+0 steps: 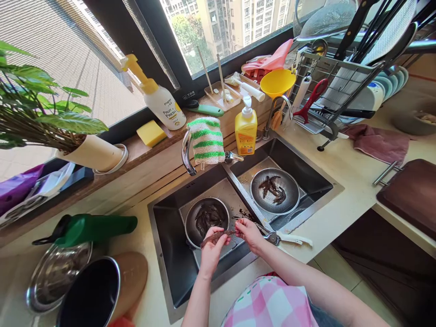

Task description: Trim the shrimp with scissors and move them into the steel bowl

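Daylight from the window (238,22) falls on a sill and a pale counter (344,195), with two dark basins let into it. From the head view, both hands are over the front of the left basin (165,254), just inside its near rim. The left hand (211,258) has its thumb and fingertips closed on a dark shrimp (218,236), held above the near edge of the left pan (221,212). The right hand (251,235) has its fingertips drawn tightly together at the shrimp's other end; the exact grip is too small to make out.

More shrimps lie in that pan, and a few in the right pan (291,190), beyond the divider (238,187). Scissors (294,239) lie beside the right wrist, across the basins' front edge, their white handles on the counter. Past the pans, the tap (185,152), draped with a striped cloth (206,141), stands by the back rim. Side to side, there is a gap between the left pan and its basin's left wall; the pot (132,277) stands beyond, outside the rim.
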A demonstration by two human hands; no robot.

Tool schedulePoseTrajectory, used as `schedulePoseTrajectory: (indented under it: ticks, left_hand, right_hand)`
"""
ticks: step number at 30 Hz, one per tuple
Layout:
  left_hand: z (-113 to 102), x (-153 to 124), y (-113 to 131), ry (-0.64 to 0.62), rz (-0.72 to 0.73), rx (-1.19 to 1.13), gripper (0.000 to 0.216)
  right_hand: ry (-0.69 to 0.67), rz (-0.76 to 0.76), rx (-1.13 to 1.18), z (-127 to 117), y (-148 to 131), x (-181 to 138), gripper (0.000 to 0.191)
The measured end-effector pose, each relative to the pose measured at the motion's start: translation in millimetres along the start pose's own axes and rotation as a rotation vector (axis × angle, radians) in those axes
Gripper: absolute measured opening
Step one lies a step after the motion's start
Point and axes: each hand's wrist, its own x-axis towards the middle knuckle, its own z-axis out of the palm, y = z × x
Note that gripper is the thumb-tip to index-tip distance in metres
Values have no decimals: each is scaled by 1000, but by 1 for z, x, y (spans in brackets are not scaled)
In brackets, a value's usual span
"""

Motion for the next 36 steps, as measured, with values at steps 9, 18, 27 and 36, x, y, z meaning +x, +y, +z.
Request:
schedulePoseTrajectory:
  ticks: [9, 18, 27, 36]
  left_hand:
    - [23, 26, 29, -71, 64, 154, 21]
    - [61, 91, 41, -81, 27, 62, 36]
    - [-105, 49, -59, 418, -163, 230, 25]
    - [-114, 60, -130, 343, -223, 583, 17]
  right_hand:
    - [-22, -22, -153, 0, 20, 2, 29]
    - [-17, 0, -413, -9, 10, 3, 18]
    - [-97, -377, -1680, 21, -38, 11, 23]
    - [-44, -289, -2036, 55, -39, 70, 28]
